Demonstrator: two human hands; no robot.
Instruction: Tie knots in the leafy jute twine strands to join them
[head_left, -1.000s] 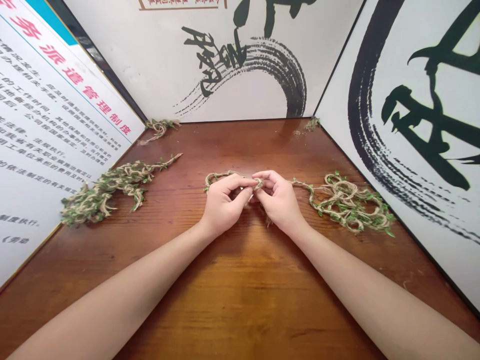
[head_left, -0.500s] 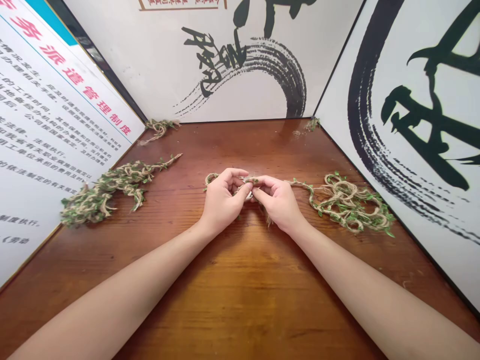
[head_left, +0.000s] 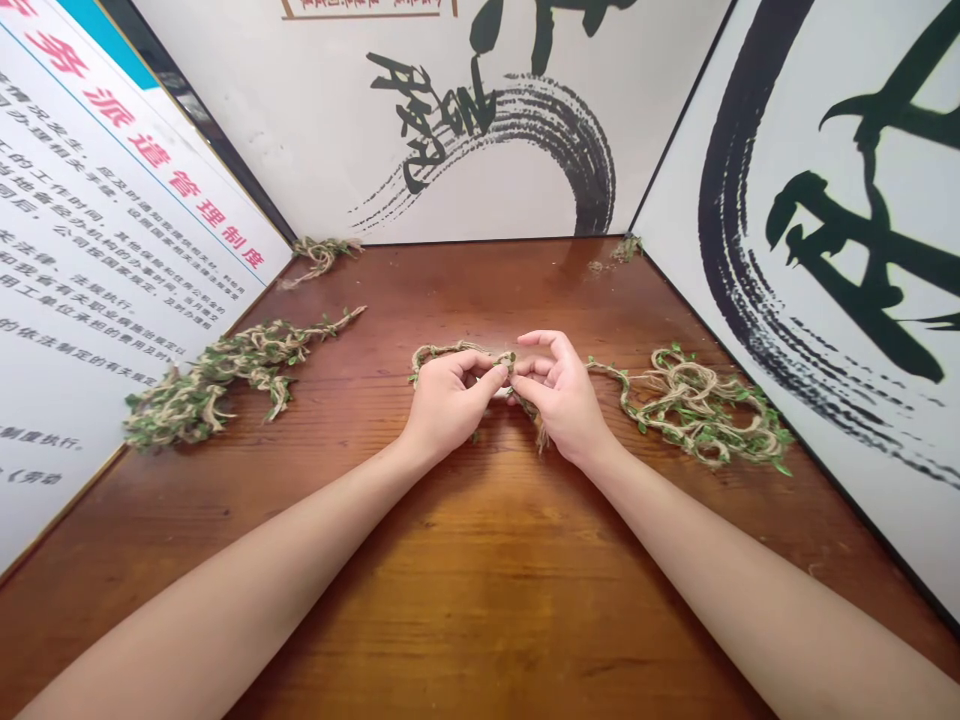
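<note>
Fingertips of the left hand [head_left: 446, 400] and right hand [head_left: 562, 395] pinch a thin jute twine with small green leaves [head_left: 439, 350] just above the brown wooden table [head_left: 480, 600], at its middle. A hard tug could likely snarl the twine's loose coil [head_left: 697, 405] at the right or strip leaves.

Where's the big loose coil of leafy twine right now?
In the head view, the coil of leafy twine lies on the wooden table just right of the right hand, beside the calligraphy panel; its strand runs to that hand.

Single head-worn view, looking forward and down, close over table [head_left: 480, 600], edges perhaps distorted
</note>
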